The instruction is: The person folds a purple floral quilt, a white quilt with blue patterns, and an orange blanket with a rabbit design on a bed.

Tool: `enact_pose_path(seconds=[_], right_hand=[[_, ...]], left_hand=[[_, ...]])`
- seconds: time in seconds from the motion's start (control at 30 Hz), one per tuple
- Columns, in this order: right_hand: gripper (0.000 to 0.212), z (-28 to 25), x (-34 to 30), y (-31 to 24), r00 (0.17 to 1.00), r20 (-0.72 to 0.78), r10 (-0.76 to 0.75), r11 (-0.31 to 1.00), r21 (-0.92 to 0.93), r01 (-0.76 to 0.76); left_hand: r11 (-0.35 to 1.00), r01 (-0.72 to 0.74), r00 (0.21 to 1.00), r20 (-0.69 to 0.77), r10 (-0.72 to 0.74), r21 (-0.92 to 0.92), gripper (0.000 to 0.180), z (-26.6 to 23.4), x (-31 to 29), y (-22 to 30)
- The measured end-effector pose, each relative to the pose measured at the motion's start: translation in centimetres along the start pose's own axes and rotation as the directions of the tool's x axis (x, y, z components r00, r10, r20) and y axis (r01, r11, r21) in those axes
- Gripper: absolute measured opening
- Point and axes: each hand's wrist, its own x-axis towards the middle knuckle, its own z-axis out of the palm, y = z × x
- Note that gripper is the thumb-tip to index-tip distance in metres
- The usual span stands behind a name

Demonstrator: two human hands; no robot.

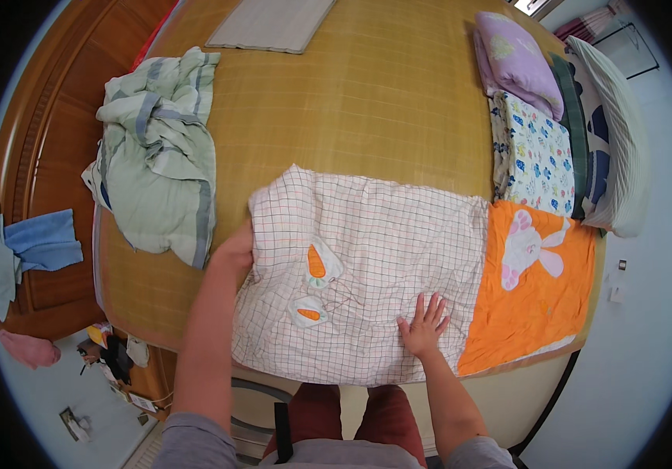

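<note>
A white checked quilt (pixel 383 242) with carrot patches and an orange end panel (pixel 555 313) bearing a pink-and-white rabbit lies spread near the front edge of the bed. My left hand (pixel 237 248) grips its left edge, the fingers mostly hidden by the cloth. Just above that hand the quilt's edge is slightly raised and blurred. On the right part of the checked area my right hand (pixel 423 327) rests flat, fingers spread, pressing on the cloth.
A crumpled pale green quilt (pixel 164 156) lies at the bed's left. To the right are a folded patterned cloth (pixel 535 152), a purple folded quilt (pixel 516 59) and pillows (pixel 613 141). A grey mat (pixel 273 23) sits at the far side. Blue cloth (pixel 46 238) hangs on the wooden bed end.
</note>
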Motion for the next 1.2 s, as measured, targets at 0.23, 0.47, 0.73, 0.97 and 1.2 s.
enact_pose_path(seconds=[0.23,0.47,0.73,0.97,1.2], right_hand=[[0.077,0.0,0.0,-0.2,1.0,-0.015,-0.008,1.0,0.004,0.008],[0.076,-0.2,0.0,-0.5,0.999,-0.041,-0.01,1.0,0.023,0.011],[0.074,-1.8,0.0,-1.4,0.999,-0.037,0.02,0.998,0.058,-0.018],[0.064,-5.2,2.8,-4.7,0.978,-0.202,-0.044,0.986,0.146,0.075],[0.059,-7.0,8.0,-7.6,0.996,-0.05,-0.074,0.991,0.104,0.079]], left_hand=[[0.69,-0.45,0.647,-0.326,0.689,0.567,0.048,-8.5,-0.5,5.2],[0.558,-0.202,0.621,-0.335,0.709,0.805,0.04,-11.0,0.8,0.7],[0.852,-0.035,0.778,-0.52,0.351,0.523,0.035,-8.9,-6.7,-11.3],[0.807,-0.27,0.503,-0.638,0.584,0.526,0.03,-14.7,-8.7,-14.3],[0.956,0.056,0.883,-0.461,0.087,0.288,0.037,-12.7,-13.5,-13.6]])
